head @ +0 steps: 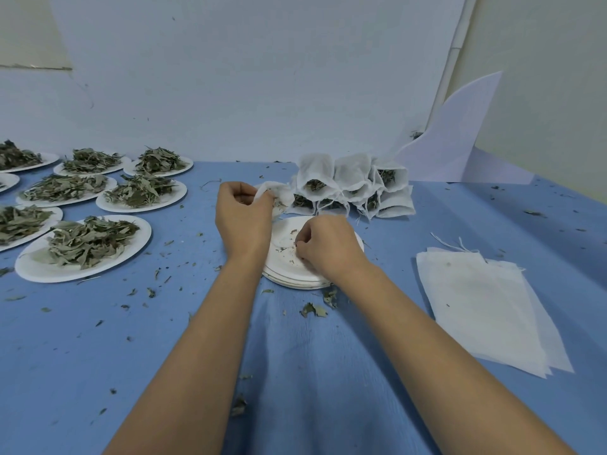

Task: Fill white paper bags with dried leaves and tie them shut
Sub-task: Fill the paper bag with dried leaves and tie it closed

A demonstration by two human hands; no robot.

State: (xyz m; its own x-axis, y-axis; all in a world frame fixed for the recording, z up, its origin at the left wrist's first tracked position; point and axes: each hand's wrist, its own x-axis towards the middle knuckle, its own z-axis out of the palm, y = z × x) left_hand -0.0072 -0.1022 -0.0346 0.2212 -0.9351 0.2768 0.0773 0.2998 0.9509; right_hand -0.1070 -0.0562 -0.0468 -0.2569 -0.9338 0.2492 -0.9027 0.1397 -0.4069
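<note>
this is looking like a small hand-packing workroom: a blue-clothed table (312,372) is holding rows of paper plates (33,269) heaped with dried leaves (88,238), filled bags (348,178) are lying stacked near a bare pale wall (230,77), and flat empty bags (476,300) are lying in a pile.

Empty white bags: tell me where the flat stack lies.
In the head view, the stack of empty white bags lies flat on the blue table, right of the right hand and the stacked plates, nearer than the filled bags.
</note>
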